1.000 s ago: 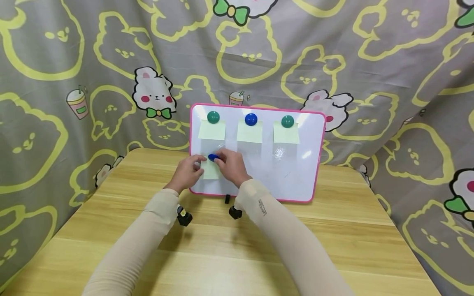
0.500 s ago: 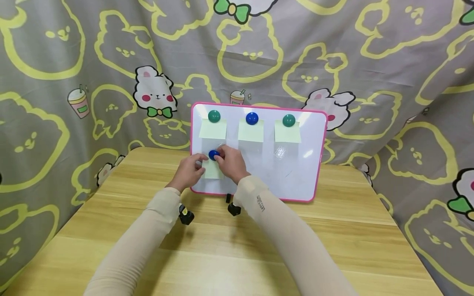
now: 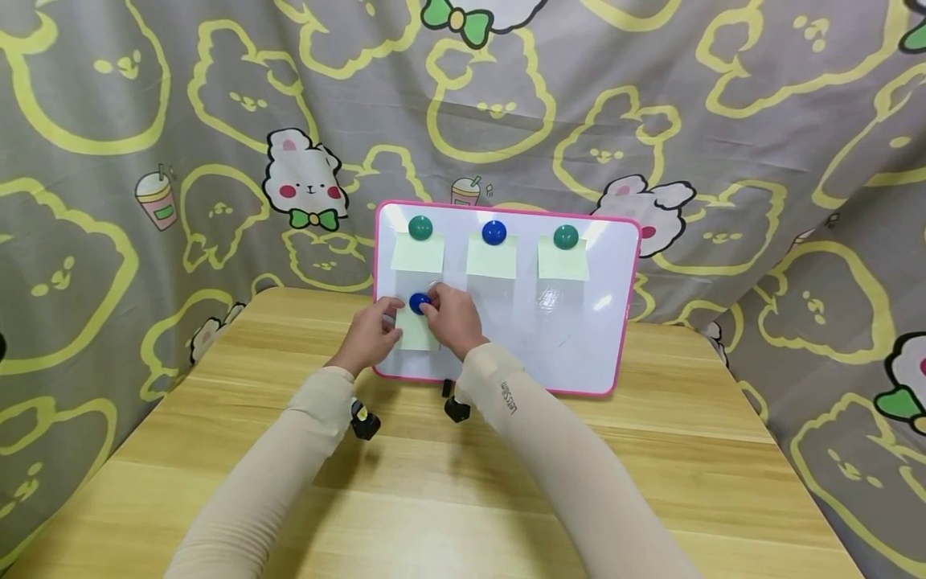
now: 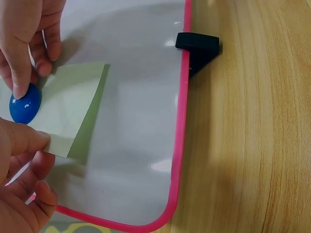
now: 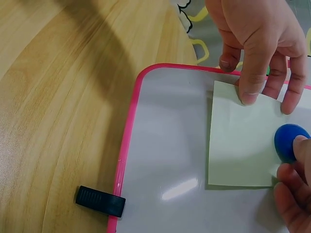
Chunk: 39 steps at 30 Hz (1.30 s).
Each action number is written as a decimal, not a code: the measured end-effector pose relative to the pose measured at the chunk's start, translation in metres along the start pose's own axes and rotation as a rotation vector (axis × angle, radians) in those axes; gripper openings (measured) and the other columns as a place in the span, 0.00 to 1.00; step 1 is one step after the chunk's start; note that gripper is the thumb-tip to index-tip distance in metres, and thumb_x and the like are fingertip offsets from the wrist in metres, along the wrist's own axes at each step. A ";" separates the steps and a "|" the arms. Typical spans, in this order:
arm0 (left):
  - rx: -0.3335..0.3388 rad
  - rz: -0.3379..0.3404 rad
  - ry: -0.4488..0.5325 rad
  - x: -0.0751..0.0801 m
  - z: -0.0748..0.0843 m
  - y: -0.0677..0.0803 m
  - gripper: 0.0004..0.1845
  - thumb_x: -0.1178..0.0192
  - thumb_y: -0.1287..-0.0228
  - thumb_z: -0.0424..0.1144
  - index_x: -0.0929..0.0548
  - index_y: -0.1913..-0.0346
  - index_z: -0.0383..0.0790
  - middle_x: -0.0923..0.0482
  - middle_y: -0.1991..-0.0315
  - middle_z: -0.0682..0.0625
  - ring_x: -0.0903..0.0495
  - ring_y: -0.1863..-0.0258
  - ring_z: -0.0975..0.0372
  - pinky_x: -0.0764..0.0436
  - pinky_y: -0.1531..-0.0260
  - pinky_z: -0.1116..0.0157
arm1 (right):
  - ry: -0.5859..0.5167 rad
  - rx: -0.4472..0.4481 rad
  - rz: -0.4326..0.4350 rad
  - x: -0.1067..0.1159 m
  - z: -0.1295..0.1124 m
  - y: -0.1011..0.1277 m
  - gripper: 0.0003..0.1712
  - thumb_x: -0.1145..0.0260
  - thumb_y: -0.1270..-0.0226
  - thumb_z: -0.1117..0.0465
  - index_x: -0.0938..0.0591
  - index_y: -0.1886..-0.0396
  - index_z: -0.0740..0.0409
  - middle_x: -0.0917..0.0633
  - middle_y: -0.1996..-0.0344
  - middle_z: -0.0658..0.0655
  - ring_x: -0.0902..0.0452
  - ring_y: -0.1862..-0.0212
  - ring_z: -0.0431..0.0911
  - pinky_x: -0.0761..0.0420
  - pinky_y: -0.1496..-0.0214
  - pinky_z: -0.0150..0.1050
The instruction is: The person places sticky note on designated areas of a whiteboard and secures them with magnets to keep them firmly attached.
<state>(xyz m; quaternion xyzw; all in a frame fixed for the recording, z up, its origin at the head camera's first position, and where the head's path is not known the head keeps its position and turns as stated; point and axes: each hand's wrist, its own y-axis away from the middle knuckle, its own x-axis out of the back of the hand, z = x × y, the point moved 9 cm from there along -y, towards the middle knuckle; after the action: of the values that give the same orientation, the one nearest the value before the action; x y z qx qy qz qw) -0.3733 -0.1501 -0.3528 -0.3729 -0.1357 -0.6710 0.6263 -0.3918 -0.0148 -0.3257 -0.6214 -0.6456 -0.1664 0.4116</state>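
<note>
- Two hands meet at centre frame in the head view: my left hand [image 3: 369, 334] pins the pale green sticky note [image 3: 417, 331] to the pink-framed whiteboard [image 3: 579, 338], and my right hand [image 3: 450, 318] pinches the blue magnet [image 3: 419, 303] at the note's top edge.
- From the left wrist, at far left, my fingertip [image 4: 22, 82] is touching the magnet [image 4: 24, 104]; it looks like hard, smooth plastic, probably slippery, best pinched by its rim.
- From the right wrist, my left-hand fingertips [image 5: 252, 92] press the note [image 5: 240, 141] flat at upper right. Its paper looks light and floppy, so I'd hold it by an edge.
</note>
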 end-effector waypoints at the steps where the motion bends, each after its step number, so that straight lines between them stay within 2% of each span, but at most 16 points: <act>1: 0.001 0.002 0.003 0.000 0.000 0.000 0.21 0.39 0.40 0.24 0.27 0.43 0.32 0.23 0.55 0.36 0.19 0.60 0.49 0.19 0.58 0.56 | -0.001 -0.003 0.000 0.000 0.000 0.000 0.13 0.35 0.31 0.57 0.18 0.53 0.60 0.15 0.62 0.54 0.22 0.64 0.43 0.19 0.59 0.34; 11: 0.014 -0.008 0.004 -0.003 -0.002 0.000 0.22 0.38 0.41 0.24 0.27 0.43 0.32 0.23 0.56 0.38 0.19 0.61 0.50 0.18 0.59 0.56 | 0.035 0.021 0.019 0.002 -0.001 0.000 0.13 0.35 0.31 0.57 0.19 0.55 0.61 0.15 0.63 0.55 0.21 0.64 0.44 0.20 0.61 0.35; 19: 0.001 -0.004 -0.006 -0.002 -0.001 0.001 0.22 0.39 0.41 0.24 0.27 0.43 0.32 0.23 0.56 0.37 0.19 0.61 0.50 0.19 0.58 0.56 | 0.066 0.030 0.024 0.000 0.004 0.000 0.09 0.36 0.31 0.57 0.22 0.65 0.58 0.18 0.70 0.53 0.24 0.70 0.43 0.23 0.68 0.33; 29: 0.024 -0.010 -0.011 -0.001 0.000 0.001 0.22 0.39 0.40 0.24 0.27 0.43 0.34 0.23 0.55 0.38 0.19 0.60 0.50 0.19 0.58 0.56 | 0.056 0.034 0.022 0.000 0.003 0.001 0.09 0.36 0.31 0.56 0.22 0.66 0.57 0.18 0.71 0.52 0.24 0.71 0.42 0.23 0.70 0.32; 39: 0.006 -0.004 -0.012 0.002 0.002 0.003 0.20 0.39 0.39 0.26 0.26 0.43 0.33 0.23 0.54 0.37 0.19 0.60 0.49 0.18 0.59 0.55 | 0.074 0.047 0.010 0.006 0.000 0.004 0.09 0.36 0.30 0.56 0.21 0.65 0.57 0.17 0.70 0.52 0.24 0.70 0.43 0.22 0.69 0.32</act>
<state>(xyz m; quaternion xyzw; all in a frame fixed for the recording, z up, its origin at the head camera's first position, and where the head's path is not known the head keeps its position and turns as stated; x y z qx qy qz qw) -0.3700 -0.1501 -0.3508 -0.3746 -0.1422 -0.6695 0.6255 -0.3875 -0.0102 -0.3230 -0.6081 -0.6308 -0.1719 0.4503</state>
